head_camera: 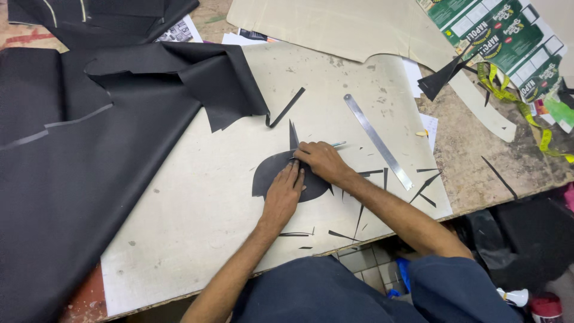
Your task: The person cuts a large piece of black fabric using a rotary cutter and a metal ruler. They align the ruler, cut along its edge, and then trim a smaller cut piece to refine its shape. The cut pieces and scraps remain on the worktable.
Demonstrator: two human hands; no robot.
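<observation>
The left hand (282, 194) lies flat, fingers stretched and holding nothing, pressing a rounded black cut piece (272, 173) down onto the pale cutting board (191, 215) near the middle of the worktop (478, 167). The right hand (323, 160) has its grip closed around a thin tool (338, 144), apparently a blade or pen whose tip pokes out toward the right, working at the piece's upper edge beside a pointed tip of the same material. Judging by the many narrow black slivers (359, 218) scattered to the right, the trimming looks well along; the outline seems largely shaped, with only the top edge in hand. A metal ruler (378, 141) lies apart on the board, unused. A big sheet of black material (66, 179) drapes over the left side. Farther off are a beige pattern sheet (359, 27), a yellow tape measure (520, 104) and flattened green cartons (508, 36); tiled floor shows below the worktop edge
</observation>
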